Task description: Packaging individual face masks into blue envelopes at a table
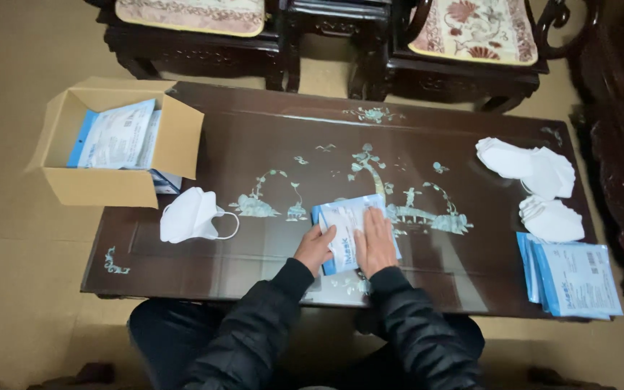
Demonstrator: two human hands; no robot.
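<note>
My left hand [315,248] and right hand [375,242] pressed flat, gripping nothing, on one mask packet [352,230]; filled packets sat in the box [120,141], loose masks [527,165] remained.

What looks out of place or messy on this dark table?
One white mask lies alone near the cardboard box, far from the loose mask piles at the right end. The box hangs partly over the table's left edge. Both the left hand and right hand press flat on a blue-and-white packet.

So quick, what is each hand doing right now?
Left hand: fingers curled on the left edge of the blue-and-white packet; whether it grips cannot be told.
Right hand: open, flat on the packet.
</note>
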